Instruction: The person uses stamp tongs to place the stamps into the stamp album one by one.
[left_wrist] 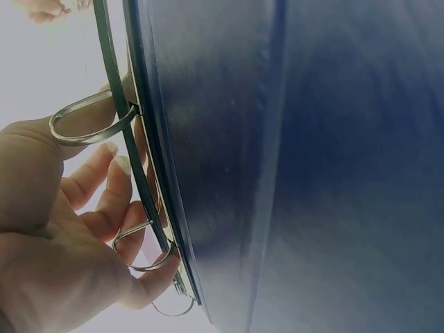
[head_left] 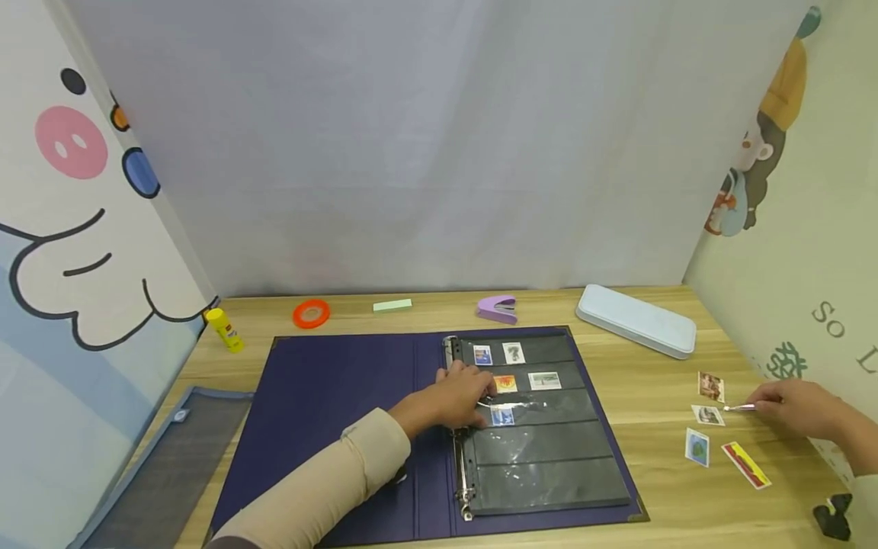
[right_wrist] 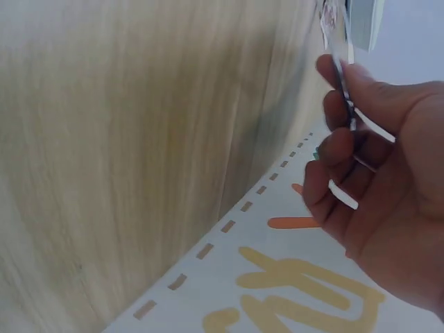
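Note:
A dark blue ring binder (head_left: 343,412) lies spread on the table, with a black stamp page (head_left: 549,442) of clear pockets on its right side. Several stamps sit in the upper pockets, among them a blue stamp (head_left: 502,415) in the third row. My left hand (head_left: 453,395) rests on the page's left edge beside that stamp, fingers loosely bent near the metal rings (left_wrist: 87,119). At the right, my right hand (head_left: 799,408) pinches silver tweezers (head_left: 741,407). Their tips are close to the right edge of a loose grey-green stamp (head_left: 706,415); contact is unclear.
Around that stamp lie a brown stamp (head_left: 711,386), a blue-green stamp (head_left: 697,447) and a red-yellow stamp (head_left: 746,465). Along the back are a pale blue case (head_left: 636,320), purple stapler (head_left: 497,309), green strip (head_left: 392,306), orange tape roll (head_left: 311,313) and glue stick (head_left: 224,329). A mesh pouch (head_left: 174,465) lies left.

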Tool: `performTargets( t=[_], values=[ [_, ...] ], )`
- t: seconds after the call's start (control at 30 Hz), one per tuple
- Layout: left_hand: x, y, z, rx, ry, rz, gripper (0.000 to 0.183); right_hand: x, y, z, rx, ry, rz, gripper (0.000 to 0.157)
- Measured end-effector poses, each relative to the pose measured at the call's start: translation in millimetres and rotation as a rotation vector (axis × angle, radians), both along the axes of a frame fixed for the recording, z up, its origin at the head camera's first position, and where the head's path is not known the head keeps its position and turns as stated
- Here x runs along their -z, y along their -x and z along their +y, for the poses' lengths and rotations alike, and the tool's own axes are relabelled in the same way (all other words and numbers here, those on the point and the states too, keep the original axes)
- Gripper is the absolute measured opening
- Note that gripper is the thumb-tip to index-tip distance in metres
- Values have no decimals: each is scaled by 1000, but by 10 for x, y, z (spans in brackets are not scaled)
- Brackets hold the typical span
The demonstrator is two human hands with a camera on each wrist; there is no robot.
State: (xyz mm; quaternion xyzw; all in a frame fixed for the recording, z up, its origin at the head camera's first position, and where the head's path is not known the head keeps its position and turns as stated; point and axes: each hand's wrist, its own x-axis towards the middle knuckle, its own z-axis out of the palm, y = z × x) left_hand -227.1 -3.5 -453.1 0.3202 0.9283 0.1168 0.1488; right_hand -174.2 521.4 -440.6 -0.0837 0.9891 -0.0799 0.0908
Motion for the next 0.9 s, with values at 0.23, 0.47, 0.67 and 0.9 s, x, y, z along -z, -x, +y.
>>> performTargets(
  t=[0.23, 0.47, 0.67, 0.9],
  values=[
    [-26, -11, -10, -6, 4, -2, 45, 22, 1, -122, -30, 53, -23, 12],
    [-5, -11, 0, -2, 0, -7, 45, 22, 26, -209, -34, 67, 18, 11],
    [-3, -12, -2, -5, 5, -3, 45, 11, 131, -421, -40, 129, 64, 10],
    [0, -15, -12, -1, -9, -5, 44, -12, 305, -803, -102, 227, 114, 10]
  ],
)
